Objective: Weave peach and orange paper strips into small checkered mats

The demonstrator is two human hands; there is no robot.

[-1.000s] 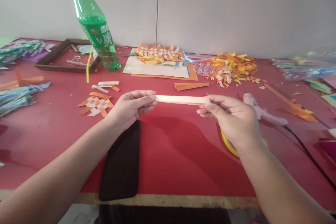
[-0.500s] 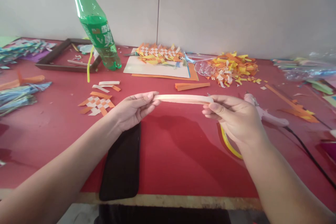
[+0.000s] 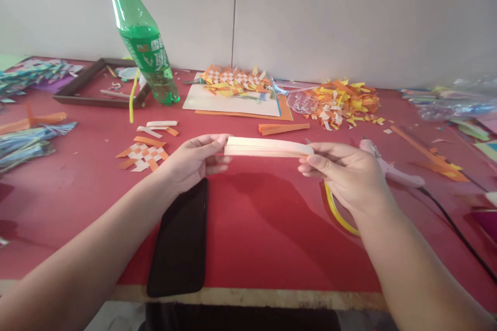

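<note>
A red tabletop [image 3: 287, 264] is backed by a pale wall [image 3: 330, 15]. At the rear left, a green bottle [image 3: 143, 49] is stood upright or nearly so, and part of a dark frame [image 3: 93, 102] is hidden behind it. A black phone [image 3: 180, 248] is laid at the near edge, its far end covered by the left wrist. A white sheet [image 3: 217, 103] is placed at the back, with a heap of orange and yellow paper pieces [image 3: 345, 101] to its right.

Above the middle, a bundle of cream paper strips [image 3: 267, 148] is held level between two hands. By the right hand [image 3: 345, 170], its right end is pinched firmly between thumb and fingers. By the left hand [image 3: 194, 158], its left end is met with a nearly closed grip; whether it is pinched cannot be told.

Just beyond the right hand, a pink glue gun [image 3: 396, 170] is laid; a yellow ring [image 3: 337, 214] is partly blocked by the right wrist. Nearer the left hand, a small orange-and-white woven piece [image 3: 143, 153] is seen, and farther back, some folded orange strips [image 3: 285, 128].
</note>
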